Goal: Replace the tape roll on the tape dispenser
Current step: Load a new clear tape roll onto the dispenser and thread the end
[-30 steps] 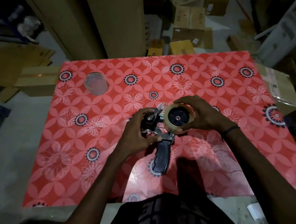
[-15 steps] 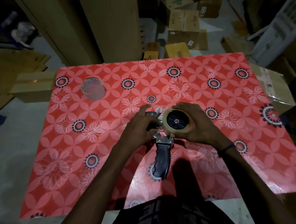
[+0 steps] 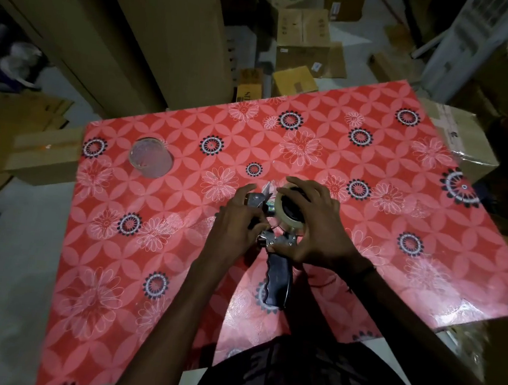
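A hand-held tape dispenser (image 3: 277,277) with a black pistol handle lies on the red flowered table (image 3: 179,247), handle toward me. A beige tape roll (image 3: 286,218) sits on its black hub. My right hand (image 3: 317,229) curls over the roll, fingers across its top and thumb by the metal frame. My left hand (image 3: 237,221) grips the metal front end of the dispenser, near the blade. A second, clear tape roll (image 3: 150,157) lies flat at the table's far left.
Cardboard boxes (image 3: 304,42) litter the floor beyond the table. A tall cardboard stack (image 3: 131,31) stands at the back left. Another box (image 3: 465,141) sits past the right edge. My dark-clothed body is at the table's near edge.
My right hand has slid over the top of the roll and now covers most of it. My left hand has shifted a little on the dispenser's front end. The dispenser stays on the table.
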{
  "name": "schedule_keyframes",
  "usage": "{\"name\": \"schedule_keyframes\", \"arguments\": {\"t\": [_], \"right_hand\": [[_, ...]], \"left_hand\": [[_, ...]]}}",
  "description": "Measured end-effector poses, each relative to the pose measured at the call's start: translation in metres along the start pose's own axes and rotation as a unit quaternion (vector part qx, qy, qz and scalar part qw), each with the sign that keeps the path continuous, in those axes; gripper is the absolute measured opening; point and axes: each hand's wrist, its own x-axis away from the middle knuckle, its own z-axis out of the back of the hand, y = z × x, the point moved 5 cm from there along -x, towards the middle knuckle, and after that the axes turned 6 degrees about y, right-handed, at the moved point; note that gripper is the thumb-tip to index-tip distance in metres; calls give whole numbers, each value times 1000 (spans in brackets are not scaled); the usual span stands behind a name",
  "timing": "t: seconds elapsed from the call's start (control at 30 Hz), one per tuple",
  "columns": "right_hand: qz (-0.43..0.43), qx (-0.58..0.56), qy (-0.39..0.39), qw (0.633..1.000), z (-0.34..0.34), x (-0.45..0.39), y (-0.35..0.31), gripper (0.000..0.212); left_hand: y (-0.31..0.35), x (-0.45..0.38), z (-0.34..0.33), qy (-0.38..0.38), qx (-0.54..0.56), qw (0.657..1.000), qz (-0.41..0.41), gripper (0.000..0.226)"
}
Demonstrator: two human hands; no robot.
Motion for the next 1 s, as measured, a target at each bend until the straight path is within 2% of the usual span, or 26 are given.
{"name": "schedule_keyframes", "arguments": {"t": [0.2, 0.47, 0.63, 0.73, 0.8, 0.9, 1.0], "right_hand": [[45, 47, -54, 996, -1, -17, 0, 117], [-22, 19, -7, 1000, -1, -9, 8, 122], [-34, 10, 1, 999, -2, -7, 12, 124], [-39, -7, -4, 999, -1, -7, 15, 126], [-32, -23, -7, 999, 1, -8, 16, 128], [-10, -32, -10, 999, 3, -13, 16, 130], [-14, -30, -8, 999, 10, -19, 21, 132]], "left_hand": [[-3, -4, 1, -24, -12, 1000, -8, 6], [-3, -4, 10, -43, -74, 996, -8, 3], [-5, -2, 14, -67, -55, 996, -20, 8], [-8, 2, 21, -81, -22, 996, -41, 21], [-10, 4, 25, -89, -8, 995, -51, 16], [-9, 12, 25, -69, -5, 996, -55, 5], [-9, 27, 18, 0, 14, 1000, -17, 5]]}}
